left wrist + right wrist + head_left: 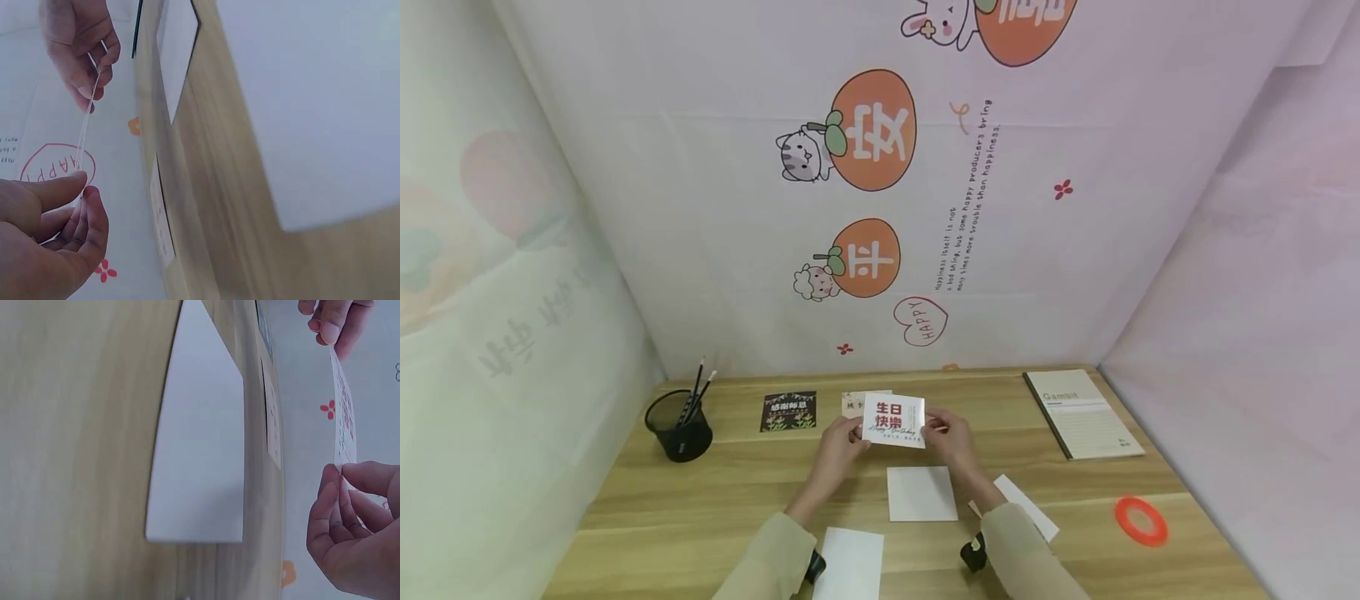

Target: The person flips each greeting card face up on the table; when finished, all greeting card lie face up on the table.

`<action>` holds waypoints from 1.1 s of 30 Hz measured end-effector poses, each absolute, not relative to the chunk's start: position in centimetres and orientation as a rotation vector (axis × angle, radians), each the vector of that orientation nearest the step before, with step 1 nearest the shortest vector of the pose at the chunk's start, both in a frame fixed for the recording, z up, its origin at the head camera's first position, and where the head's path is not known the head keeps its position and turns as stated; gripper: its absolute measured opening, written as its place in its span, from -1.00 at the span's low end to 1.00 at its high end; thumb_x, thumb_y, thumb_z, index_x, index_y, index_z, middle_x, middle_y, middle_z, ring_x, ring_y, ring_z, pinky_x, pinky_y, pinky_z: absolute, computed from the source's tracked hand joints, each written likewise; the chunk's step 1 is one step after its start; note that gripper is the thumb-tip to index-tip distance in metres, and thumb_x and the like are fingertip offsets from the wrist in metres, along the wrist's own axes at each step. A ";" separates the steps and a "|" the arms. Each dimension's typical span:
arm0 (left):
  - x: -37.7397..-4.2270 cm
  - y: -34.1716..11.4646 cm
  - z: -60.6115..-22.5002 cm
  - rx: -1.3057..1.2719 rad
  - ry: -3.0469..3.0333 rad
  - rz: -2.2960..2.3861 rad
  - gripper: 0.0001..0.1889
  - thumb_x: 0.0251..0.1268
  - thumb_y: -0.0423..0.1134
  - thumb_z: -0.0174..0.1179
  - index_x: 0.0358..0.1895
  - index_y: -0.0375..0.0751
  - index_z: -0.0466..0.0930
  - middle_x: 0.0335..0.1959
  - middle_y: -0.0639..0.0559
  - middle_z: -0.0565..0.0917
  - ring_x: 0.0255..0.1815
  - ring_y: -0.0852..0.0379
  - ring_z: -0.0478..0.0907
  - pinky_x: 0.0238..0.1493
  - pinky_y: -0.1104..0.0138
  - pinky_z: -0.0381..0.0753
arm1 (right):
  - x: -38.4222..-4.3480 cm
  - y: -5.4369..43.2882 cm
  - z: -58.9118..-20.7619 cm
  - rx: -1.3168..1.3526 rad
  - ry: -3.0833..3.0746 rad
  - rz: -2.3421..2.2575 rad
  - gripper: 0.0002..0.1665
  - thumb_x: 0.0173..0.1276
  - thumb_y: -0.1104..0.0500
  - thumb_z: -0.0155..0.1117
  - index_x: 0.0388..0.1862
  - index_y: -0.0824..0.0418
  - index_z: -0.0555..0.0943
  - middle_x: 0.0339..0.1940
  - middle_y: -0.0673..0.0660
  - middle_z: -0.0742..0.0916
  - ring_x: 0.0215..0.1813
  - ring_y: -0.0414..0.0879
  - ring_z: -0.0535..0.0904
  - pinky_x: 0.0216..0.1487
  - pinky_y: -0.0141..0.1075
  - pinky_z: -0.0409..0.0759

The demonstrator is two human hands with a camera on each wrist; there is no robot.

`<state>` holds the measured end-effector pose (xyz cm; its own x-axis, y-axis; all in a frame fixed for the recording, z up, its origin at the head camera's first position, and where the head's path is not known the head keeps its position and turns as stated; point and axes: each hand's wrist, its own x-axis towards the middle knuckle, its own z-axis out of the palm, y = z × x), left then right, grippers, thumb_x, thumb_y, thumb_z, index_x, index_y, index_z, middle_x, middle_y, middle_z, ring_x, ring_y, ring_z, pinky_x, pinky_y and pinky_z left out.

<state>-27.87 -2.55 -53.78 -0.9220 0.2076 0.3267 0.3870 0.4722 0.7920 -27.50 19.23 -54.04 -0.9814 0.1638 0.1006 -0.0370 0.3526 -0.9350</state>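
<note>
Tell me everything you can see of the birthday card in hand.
The birthday card is white, roughly square and thin, paper or light cardstock by its look. Large red Chinese characters fill much of its face, with dark cursive "Happy Birthday" and smaller print. It is held clear of the desk, print toward the head camera; the left-hand grip and right-hand grip pinch opposite sides. Whether it is folded, I cannot tell.
</note>
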 end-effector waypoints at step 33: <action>-33.0 8.0 -53.4 -0.602 -2.531 -1.700 -0.78 -0.23 -0.66 0.05 -0.72 -0.29 0.34 -0.70 -0.01 0.41 -0.65 0.12 0.32 -0.68 0.38 0.31 | -30.3 27.7 -55.1 -0.285 -2.412 1.471 -0.62 0.22 0.48 0.22 0.05 0.47 0.58 -0.23 0.30 0.66 -0.18 0.07 0.56 -0.35 -0.41 0.55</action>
<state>-32.99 7.97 -53.44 -0.9245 0.2971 0.2390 0.3336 0.3268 0.8843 -30.34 27.73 -55.07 -0.9351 0.3207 0.1511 0.0126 0.4561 -0.8899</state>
